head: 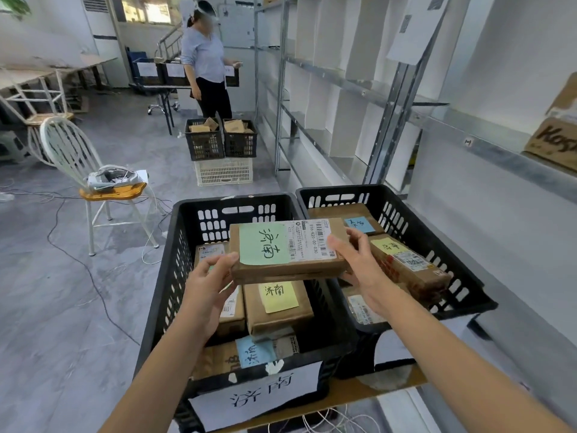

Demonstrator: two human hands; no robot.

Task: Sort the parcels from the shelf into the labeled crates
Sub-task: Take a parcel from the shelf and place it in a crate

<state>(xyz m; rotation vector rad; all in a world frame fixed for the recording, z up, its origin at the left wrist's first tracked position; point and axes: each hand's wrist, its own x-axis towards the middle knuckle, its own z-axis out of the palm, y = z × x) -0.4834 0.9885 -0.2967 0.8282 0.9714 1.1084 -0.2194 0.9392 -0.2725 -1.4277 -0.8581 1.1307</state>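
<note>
I hold a flat brown parcel [287, 250] with a green handwritten note and a white barcode label above the left black crate [184, 245]. My left hand [209, 292] grips its left edge and my right hand [362, 264] grips its right edge. The left crate carries a white paper label [259, 395] on its front and holds several brown parcels, one with a yellow note [278, 296]. The right black crate [437, 232] next to it holds parcels with blue and yellow notes. One more parcel [552, 142] sits on the shelf at far right.
Grey metal shelving [343, 89] with white dividers runs along the right. A white chair [93, 179] with cables on its seat stands at left. Further back, another person [206, 64] stands by two black crates [221, 140] stacked on a white crate. Cables lie across the floor.
</note>
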